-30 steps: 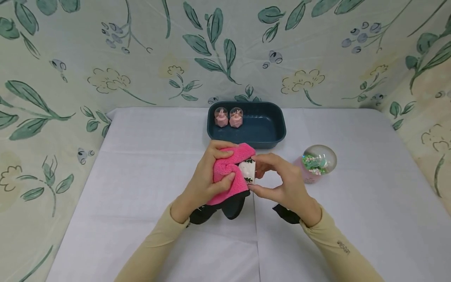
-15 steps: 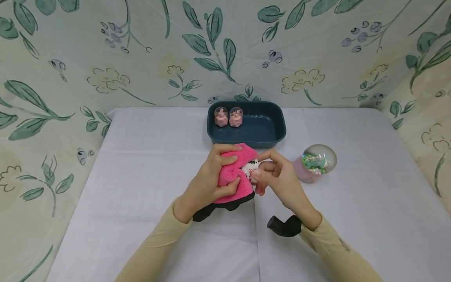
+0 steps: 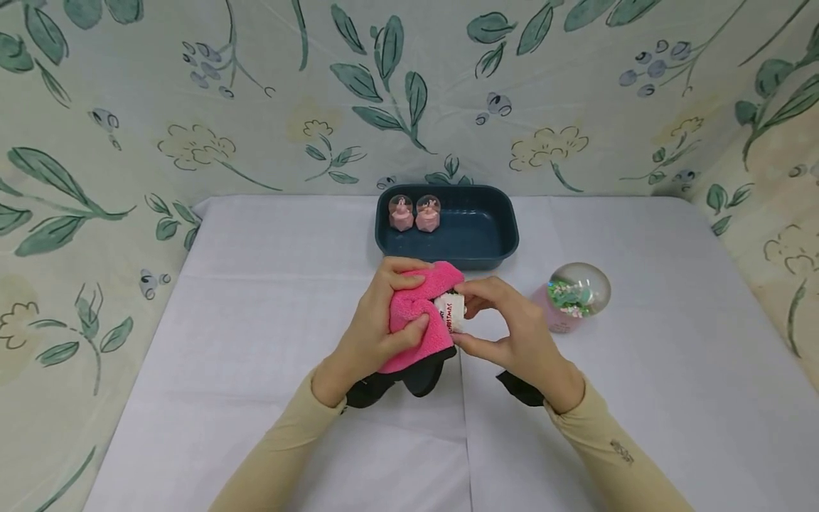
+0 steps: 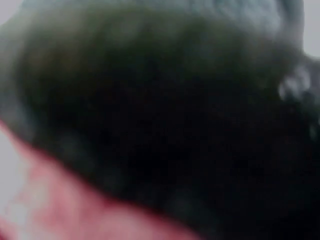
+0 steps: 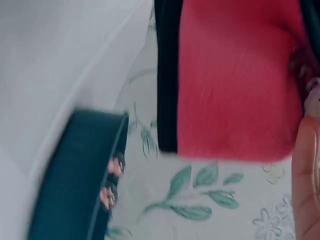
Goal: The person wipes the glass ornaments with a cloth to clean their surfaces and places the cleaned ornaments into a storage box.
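A white block-like base with red Christmas lettering [image 3: 451,311] and dark green trim sticks out of a pink plush cloth [image 3: 409,307] with a black edge. My left hand [image 3: 371,331] grips the cloth, which is wrapped around the rest of the object and hides it. At the base's right side, my right hand [image 3: 521,338] pinches it, with thumb below and fingers above. The right wrist view shows the cloth [image 5: 235,90] hanging flat beside part of my right hand [image 5: 306,180]. A blurred black shape [image 4: 150,115] fills most of the left wrist view.
Behind my hands stands a dark blue tray [image 3: 483,263] with two small pink globe ornaments [image 3: 414,215] at its left end. To the right, a larger snow globe [image 3: 579,291] on a pink base stands on the white-covered table [image 3: 269,284]. Leaf-patterned fabric [image 3: 256,128] hangs behind.
The base's visible face has turned from plain white to red lettering. My right hand first shifted its thumb onto that face, then went back to pinching above and below. My left hand keeps its hold.
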`<state>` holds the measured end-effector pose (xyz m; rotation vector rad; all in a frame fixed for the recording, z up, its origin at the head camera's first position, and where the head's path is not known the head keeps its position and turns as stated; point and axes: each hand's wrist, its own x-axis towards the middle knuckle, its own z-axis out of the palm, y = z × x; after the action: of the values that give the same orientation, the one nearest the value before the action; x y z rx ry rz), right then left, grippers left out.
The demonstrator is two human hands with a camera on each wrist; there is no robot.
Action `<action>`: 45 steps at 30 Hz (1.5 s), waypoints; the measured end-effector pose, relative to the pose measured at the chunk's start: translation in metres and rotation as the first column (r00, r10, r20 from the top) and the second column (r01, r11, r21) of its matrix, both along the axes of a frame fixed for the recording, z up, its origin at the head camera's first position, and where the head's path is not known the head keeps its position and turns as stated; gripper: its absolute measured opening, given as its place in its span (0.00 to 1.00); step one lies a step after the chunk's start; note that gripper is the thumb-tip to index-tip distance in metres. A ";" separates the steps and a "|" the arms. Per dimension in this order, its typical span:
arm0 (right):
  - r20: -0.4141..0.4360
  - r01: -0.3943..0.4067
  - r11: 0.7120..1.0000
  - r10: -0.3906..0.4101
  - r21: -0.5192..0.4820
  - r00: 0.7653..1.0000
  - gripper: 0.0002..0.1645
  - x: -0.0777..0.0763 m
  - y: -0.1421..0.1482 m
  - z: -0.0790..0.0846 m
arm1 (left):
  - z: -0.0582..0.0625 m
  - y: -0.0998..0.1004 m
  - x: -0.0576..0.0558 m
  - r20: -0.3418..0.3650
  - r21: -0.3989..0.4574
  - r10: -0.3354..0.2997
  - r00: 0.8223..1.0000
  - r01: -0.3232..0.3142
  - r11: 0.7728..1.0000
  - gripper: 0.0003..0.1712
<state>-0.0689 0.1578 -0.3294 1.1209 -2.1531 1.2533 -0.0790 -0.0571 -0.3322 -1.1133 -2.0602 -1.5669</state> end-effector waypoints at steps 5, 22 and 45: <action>0.248 0.021 0.990 0.014 -0.136 0.969 0.33 0.004 -0.003 -0.004 | -0.001 -0.001 -0.001 -0.132 -0.091 -0.015 0.991 0.003 0.996 0.32; 0.348 0.028 0.995 0.007 -0.096 0.937 0.32 0.005 -0.004 -0.001 | -0.007 0.004 -0.002 -0.057 0.035 0.044 0.997 -0.042 0.999 0.24; 0.699 0.114 0.956 0.112 -0.269 0.706 0.10 0.006 -0.002 0.004 | -0.002 0.004 -0.001 -0.227 -0.104 -0.024 0.974 0.000 0.995 0.34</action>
<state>-0.0624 0.1555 -0.3258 0.5312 -2.3227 2.1995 -0.0798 -0.0529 -0.3345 -1.2799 -2.0014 -1.2820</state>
